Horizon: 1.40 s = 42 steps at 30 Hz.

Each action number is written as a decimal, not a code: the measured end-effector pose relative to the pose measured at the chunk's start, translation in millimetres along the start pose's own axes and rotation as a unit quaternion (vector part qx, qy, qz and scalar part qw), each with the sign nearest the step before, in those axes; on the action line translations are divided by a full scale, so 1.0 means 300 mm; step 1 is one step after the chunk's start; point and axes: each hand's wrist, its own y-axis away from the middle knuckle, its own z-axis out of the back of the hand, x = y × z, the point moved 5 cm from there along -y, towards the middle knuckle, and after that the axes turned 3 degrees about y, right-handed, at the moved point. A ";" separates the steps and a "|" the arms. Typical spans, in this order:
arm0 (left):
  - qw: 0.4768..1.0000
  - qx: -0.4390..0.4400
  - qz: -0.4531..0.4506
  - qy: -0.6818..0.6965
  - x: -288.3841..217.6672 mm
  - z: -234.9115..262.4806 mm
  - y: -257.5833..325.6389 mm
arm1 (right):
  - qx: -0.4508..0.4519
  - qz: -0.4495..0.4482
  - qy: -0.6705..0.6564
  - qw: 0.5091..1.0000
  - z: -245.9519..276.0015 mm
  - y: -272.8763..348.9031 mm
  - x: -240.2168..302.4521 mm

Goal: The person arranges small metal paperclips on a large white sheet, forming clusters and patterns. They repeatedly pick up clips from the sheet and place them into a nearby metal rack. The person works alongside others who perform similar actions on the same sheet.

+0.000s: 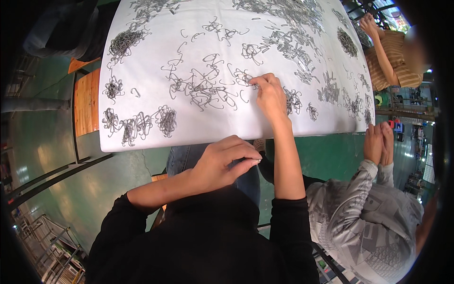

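A white table (142,142) is strewn with bent grey wire hooks (203,87), some loose, some in tangled clumps. My right hand (269,94) reaches onto the table, fingertips pinching a wire hook (248,80) near the middle. My left hand (227,161) hangs below the table's near edge over my lap, fingers curled together; I cannot see anything in it.
Small wire bundles (142,123) lie at the near left, and a dense pile (293,28) at the far right. A person in a grey patterned top (373,213) sits at my right, hands together. Another person in a striped shirt (392,57) is at the far right. A wooden bench (87,102) stands left.
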 end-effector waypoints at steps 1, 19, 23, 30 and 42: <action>1.000 -0.002 0.006 0.003 0.003 0.004 0.003 | 0.011 -0.002 0.010 1.000 -0.017 -0.025 0.001; 0.998 0.005 0.027 0.049 0.085 0.018 -0.006 | 0.123 -0.059 -0.049 0.989 -0.058 -0.049 -0.005; 0.999 0.017 0.009 0.041 0.089 0.009 -0.007 | 0.098 -0.060 -0.117 0.986 -0.062 -0.070 -0.010; 0.999 0.017 0.009 0.035 0.084 0.005 0.005 | 0.072 -0.044 -0.067 0.994 -0.082 -0.193 -0.073; 0.999 0.021 0.014 0.047 0.093 0.002 0.022 | 0.137 -0.098 -0.059 0.984 -0.106 -0.157 -0.068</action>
